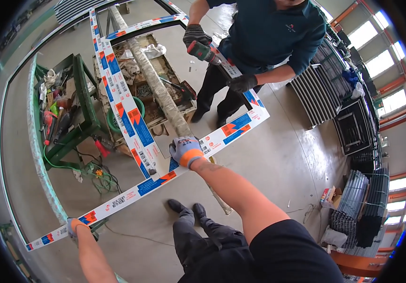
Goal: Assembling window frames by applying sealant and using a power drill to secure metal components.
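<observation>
A large window frame [122,200], covered in white film with orange and blue print, lies across two padded support bars. My left hand [74,227], in a grey and orange glove, is closed around its near rail at the lower left; most of the fingers are hidden beneath. Farther right, my right hand [186,150], gloved the same way, grips that rail where the middle bar [158,89] passes under it. Opposite me a co-worker in dark gloves holds a red cordless drill [202,51] against the frame's right side.
A green metal bench [76,137] on the left carries hand tools and scraps. Within the frame's opening shows a wooden tray [177,113] with screws and another cordless drill [188,90]. Cables [101,177] trail over the floor. Stacked metal profiles [314,94] stand at right.
</observation>
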The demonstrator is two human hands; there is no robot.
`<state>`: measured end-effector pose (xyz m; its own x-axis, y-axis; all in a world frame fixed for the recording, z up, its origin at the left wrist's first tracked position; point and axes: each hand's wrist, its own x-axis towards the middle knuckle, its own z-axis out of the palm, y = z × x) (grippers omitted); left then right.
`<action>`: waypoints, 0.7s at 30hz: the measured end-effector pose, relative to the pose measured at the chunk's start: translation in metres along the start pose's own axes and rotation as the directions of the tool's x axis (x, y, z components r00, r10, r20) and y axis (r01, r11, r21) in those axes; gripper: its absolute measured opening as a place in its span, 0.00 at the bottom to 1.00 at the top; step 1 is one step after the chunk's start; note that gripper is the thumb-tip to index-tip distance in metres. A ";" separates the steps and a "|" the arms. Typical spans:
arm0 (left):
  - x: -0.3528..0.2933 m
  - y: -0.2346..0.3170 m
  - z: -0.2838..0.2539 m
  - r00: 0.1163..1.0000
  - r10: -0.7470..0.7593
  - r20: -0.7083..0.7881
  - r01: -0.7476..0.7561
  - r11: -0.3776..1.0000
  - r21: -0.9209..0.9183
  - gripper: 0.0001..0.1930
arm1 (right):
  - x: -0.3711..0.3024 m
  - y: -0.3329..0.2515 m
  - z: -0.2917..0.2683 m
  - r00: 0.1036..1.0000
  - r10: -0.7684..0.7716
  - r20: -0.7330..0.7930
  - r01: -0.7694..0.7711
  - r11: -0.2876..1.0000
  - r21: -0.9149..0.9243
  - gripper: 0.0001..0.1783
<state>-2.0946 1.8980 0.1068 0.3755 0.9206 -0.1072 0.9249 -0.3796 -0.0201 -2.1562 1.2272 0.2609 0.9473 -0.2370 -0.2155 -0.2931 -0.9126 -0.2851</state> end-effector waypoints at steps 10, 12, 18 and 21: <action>-0.006 -0.004 -0.009 1.000 0.002 0.011 -0.001 0.999 -0.035 0.18 | -0.002 -0.002 -0.002 1.000 -0.011 -0.026 0.011 1.000 0.015 0.18; -0.023 0.001 -0.022 0.996 -0.084 0.015 0.085 0.971 -0.225 0.19 | -0.001 0.000 0.000 1.000 -0.004 -0.018 0.005 1.000 0.018 0.18; -0.034 -0.001 -0.048 0.976 -0.218 0.022 0.208 0.889 -0.409 0.22 | -0.001 -0.006 -0.002 1.000 -0.020 -0.021 0.021 0.998 0.058 0.19; -0.033 -0.004 -0.051 0.977 -0.212 0.002 0.195 0.894 -0.404 0.23 | 0.001 -0.009 0.004 0.998 -0.035 -0.051 0.038 0.997 0.065 0.19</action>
<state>-2.1074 1.8740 0.1611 0.1704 0.9801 -0.1022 0.9238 -0.1228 0.3627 -2.1531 1.2361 0.2589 0.9623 -0.2215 -0.1576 -0.2643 -0.8976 -0.3529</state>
